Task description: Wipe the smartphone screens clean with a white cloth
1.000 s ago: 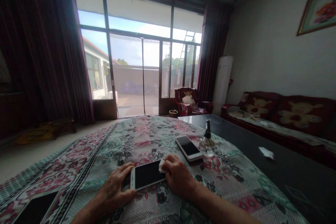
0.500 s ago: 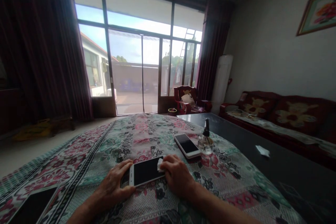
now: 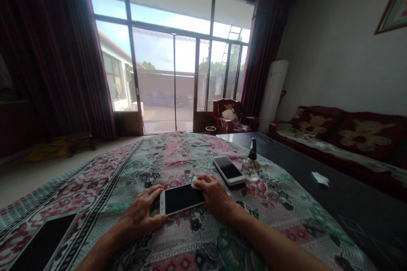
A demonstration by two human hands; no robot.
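A white smartphone [image 3: 182,200] with a dark screen lies flat on the patterned tablecloth [image 3: 178,241]. My left hand [image 3: 143,208] grips its left end, thumb along the near edge and fingers at the far edge. Over the phone's right end, my right hand [image 3: 213,192] pinches a small white wipe [image 3: 194,183] against the far corner of the screen. Most of the wipe is hidden under the fingers. Just beyond my right hand lies another white phone [image 3: 228,169], and beside it stands a clear bottle [image 3: 251,168] with a black top.
A larger dark-screened device [image 3: 44,243] lies at the lower left. On the dark tabletop [image 3: 356,207] to the right is a crumpled white paper [image 3: 320,179]. A red sofa [image 3: 337,131] and an armchair [image 3: 227,114] stand farther back, near glass doors.
My right hand has moved the wipe across the screen to its far edge, near the top right corner. My left hand keeps its hold on the phone. The view has shifted slightly.
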